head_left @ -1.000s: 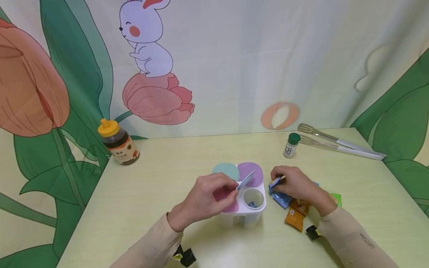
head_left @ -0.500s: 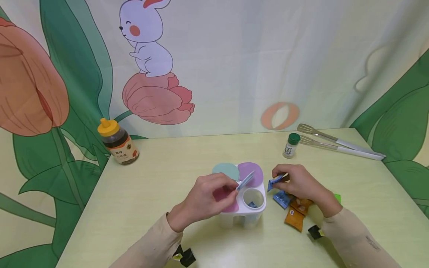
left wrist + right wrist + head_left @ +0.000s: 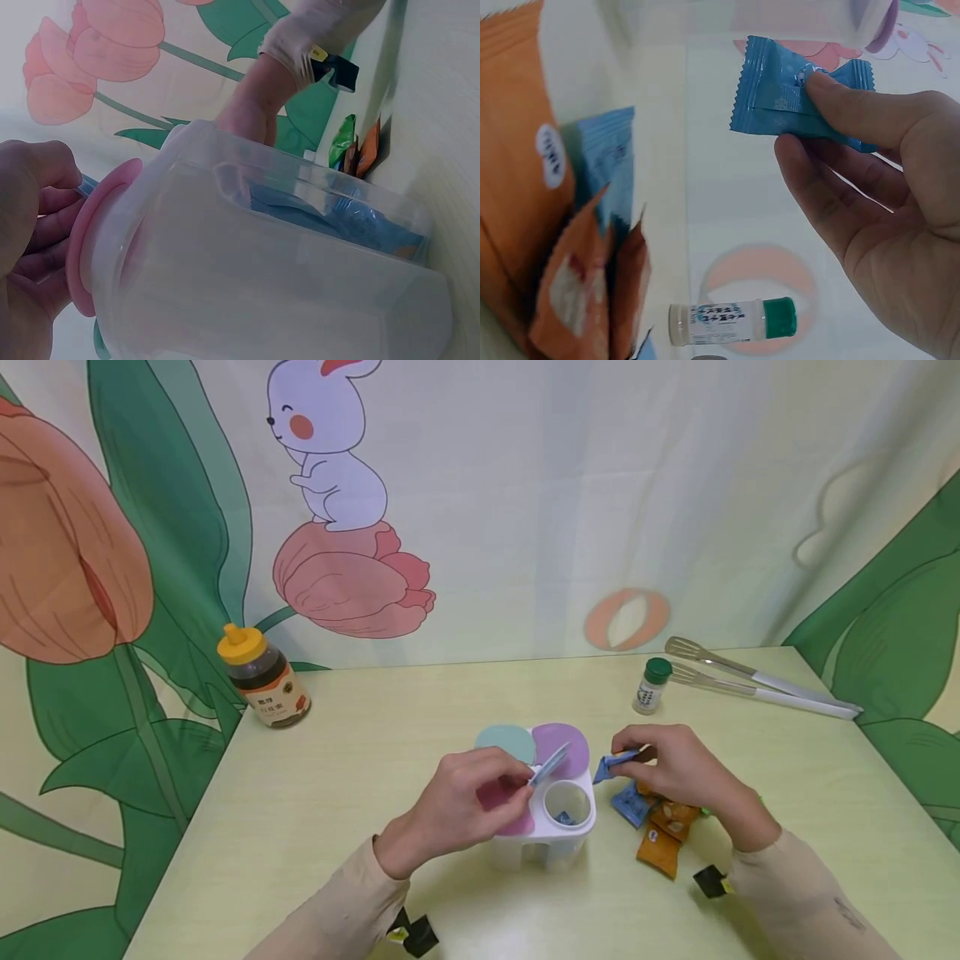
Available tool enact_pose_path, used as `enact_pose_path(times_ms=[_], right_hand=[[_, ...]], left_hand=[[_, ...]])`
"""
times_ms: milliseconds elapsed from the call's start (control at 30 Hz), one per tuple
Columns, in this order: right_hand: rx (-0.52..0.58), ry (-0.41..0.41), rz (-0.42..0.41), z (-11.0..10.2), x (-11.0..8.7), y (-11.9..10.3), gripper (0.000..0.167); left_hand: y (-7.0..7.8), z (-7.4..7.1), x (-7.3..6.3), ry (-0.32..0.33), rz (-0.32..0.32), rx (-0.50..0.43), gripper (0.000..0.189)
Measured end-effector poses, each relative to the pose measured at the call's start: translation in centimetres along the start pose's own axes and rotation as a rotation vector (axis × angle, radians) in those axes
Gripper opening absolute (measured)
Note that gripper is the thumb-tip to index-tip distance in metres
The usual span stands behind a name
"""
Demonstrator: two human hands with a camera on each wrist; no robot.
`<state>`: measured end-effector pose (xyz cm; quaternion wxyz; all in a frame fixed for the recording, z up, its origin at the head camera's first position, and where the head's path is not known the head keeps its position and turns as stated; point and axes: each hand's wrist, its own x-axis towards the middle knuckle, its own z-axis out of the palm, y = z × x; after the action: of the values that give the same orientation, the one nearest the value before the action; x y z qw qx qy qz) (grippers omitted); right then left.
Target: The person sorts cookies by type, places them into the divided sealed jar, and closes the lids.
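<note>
My left hand (image 3: 468, 797) pinches a thin light-blue lid (image 3: 551, 763), tilted up on edge above a white multi-compartment container (image 3: 540, 837). Teal (image 3: 505, 743), purple (image 3: 564, 752) and pink lids (image 3: 82, 247) cover other compartments; the left hand partly hides the pink one in the head view. The front-right compartment (image 3: 567, 803) is uncovered, with a small blue packet (image 3: 564, 817) inside. Just right of the container, my right hand (image 3: 675, 768) holds a blue snack packet (image 3: 780, 94) between thumb and fingers, raised off the table.
Another blue packet (image 3: 632, 807) and several orange packets (image 3: 660, 852) lie right of the container. A green-capped shaker (image 3: 651, 687) and long-handled tongs (image 3: 765, 681) are behind. A yellow-capped syrup bottle (image 3: 266, 681) stands back left, before a printed curtain (image 3: 510, 510).
My right hand has lifted the blue packet off the pile; hand and packet have turned slightly. The left hand and light-blue lid stay put.
</note>
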<state>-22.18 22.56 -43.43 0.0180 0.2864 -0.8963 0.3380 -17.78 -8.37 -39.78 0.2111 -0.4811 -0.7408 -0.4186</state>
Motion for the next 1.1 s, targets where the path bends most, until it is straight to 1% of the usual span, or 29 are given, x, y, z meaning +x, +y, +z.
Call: enact_pose_path(times_ms=[167, 367, 533, 833, 1100], right_hand=[[0.005, 0.037, -0.043, -0.6, -0.2, -0.8, 0.017], [-0.005, 0.057, -0.049, -1.2, -0.3, -1.5, 0.019], [-0.006, 0.079, -0.075, -1.6, -0.6, -1.9, 0.021], [-0.008, 0.150, -0.156, -2.0, -1.0, -3.0, 0.026], [0.000, 0.192, -0.264, -2.7, -1.2, -4.4, 0.034]], left_hand=[[-0.1, 0.0, 0.0, -0.003, -0.003, -0.005, 0.011], [0.0, 0.0, 0.0, -0.002, -0.003, -0.004, 0.011], [0.0, 0.0, 0.1, -0.005, -0.006, 0.000, 0.012], [0.0, 0.0, 0.0, -0.005, -0.008, -0.002, 0.011], [0.0, 0.1, 0.0, 0.002, -0.013, -0.008, 0.011]])
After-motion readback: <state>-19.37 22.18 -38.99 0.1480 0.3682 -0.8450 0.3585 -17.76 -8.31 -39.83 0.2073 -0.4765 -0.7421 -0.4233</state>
